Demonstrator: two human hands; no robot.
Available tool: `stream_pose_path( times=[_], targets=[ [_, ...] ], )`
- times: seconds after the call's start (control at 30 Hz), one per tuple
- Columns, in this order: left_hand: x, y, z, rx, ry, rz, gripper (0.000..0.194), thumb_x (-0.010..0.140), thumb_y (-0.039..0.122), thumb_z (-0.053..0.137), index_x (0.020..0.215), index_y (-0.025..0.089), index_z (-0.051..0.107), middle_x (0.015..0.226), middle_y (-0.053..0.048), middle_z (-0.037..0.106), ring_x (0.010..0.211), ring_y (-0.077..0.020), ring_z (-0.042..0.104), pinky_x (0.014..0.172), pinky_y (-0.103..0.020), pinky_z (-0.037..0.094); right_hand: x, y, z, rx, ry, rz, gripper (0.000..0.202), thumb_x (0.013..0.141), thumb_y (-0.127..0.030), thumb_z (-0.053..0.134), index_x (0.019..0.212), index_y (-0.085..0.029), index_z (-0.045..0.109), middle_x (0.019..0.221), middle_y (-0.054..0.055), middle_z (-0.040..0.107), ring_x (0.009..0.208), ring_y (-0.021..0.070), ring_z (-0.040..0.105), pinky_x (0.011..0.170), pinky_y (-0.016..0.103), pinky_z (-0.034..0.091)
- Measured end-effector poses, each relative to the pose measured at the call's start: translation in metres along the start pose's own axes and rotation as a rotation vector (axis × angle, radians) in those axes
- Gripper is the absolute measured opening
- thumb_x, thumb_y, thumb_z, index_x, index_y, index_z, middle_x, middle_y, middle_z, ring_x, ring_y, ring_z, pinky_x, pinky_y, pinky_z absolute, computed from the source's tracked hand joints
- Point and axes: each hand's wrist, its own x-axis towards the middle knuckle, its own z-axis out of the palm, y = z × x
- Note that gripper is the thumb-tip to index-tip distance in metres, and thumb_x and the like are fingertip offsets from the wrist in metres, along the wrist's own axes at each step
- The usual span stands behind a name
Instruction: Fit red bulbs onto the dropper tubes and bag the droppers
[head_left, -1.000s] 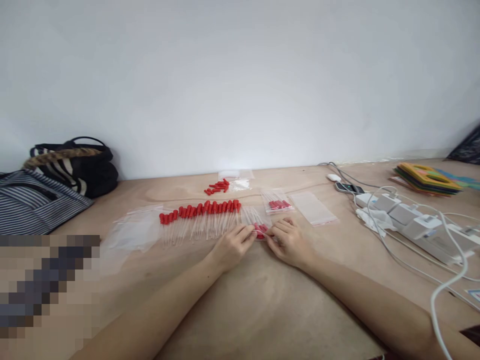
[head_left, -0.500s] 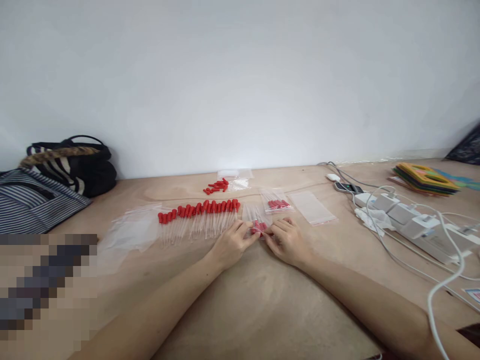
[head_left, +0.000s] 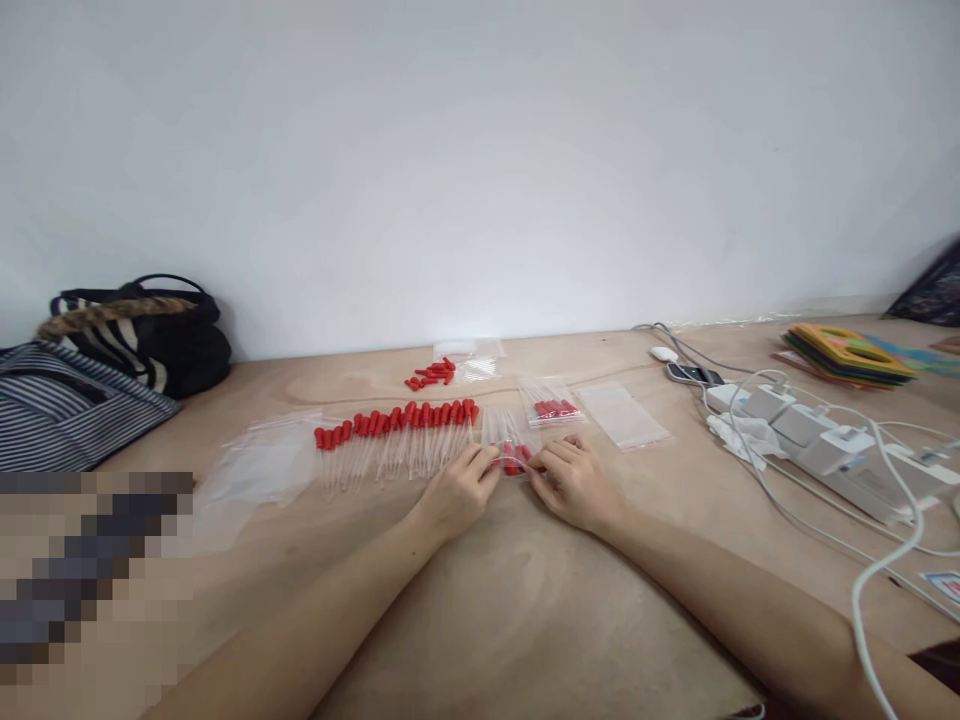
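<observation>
Between my hands a clear zip bag (head_left: 513, 430) lies on the table, holding several droppers with red bulbs (head_left: 511, 458) toward me and clear stems pointing away. My left hand (head_left: 463, 488) pinches the bag's near left edge. At the near right edge, my right hand (head_left: 571, 482) has its fingers closed on the same bag. Left of it runs a row of glass-like droppers (head_left: 397, 430) with red bulbs. Just beyond my right hand rests another zip bag (head_left: 551, 402) with red-bulbed droppers inside. A flat zip bag (head_left: 624, 415) lies to its right.
Loose red bulbs (head_left: 431, 374) lie near the wall. A pile of clear bags (head_left: 262, 465) is at left, by a striped bag (head_left: 75, 400). At right are a power strip (head_left: 862, 465) with chargers, a white cable (head_left: 862, 600) and stacked coloured pieces (head_left: 847, 355).
My left fingers have drawn slightly left and nearer along the bag's edge, showing more of the red bulbs. The right hand stays almost still.
</observation>
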Motion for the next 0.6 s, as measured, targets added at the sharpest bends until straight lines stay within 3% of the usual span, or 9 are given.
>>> stream_pose_path(
  times=[0.3,0.43,0.6],
  targets=[
    [0.0064,0.0011,-0.0034,-0.077,-0.084,-0.061,0.031,0.084,0.003,0.032,0.093,0.011,0.060,0.102,-0.013,0.053,0.087,-0.0206,0.052,0.075,-0.035,0.050,-0.0001,-0.0005,0.0005,0.012,-0.038,0.013,0.012,0.079,-0.015,0.047,0.070,-0.017,0.054,0.062,0.000,0.057,0.060,0.0120,0.050,0.064,0.027,0.031],
    [0.0058,0.0004,-0.0037,-0.107,-0.108,-0.091,0.030,0.082,0.003,0.036,0.097,0.013,0.060,0.104,-0.012,0.051,0.090,-0.0208,0.052,0.077,-0.036,0.049,0.0004,-0.0010,0.0011,0.022,-0.086,0.117,0.006,0.076,-0.018,0.050,0.077,-0.017,0.056,0.069,0.002,0.058,0.066,0.0146,0.053,0.065,0.028,0.035],
    [0.0034,-0.0010,-0.0002,-0.120,-0.102,-0.106,0.030,0.079,0.002,0.038,0.096,0.014,0.060,0.105,-0.013,0.050,0.090,-0.0213,0.052,0.075,-0.035,0.049,0.0014,-0.0028,0.0081,0.162,-0.095,0.257,0.015,0.073,-0.017,0.050,0.087,-0.017,0.057,0.083,0.005,0.056,0.065,0.0136,0.053,0.060,0.026,0.041]
  ],
)
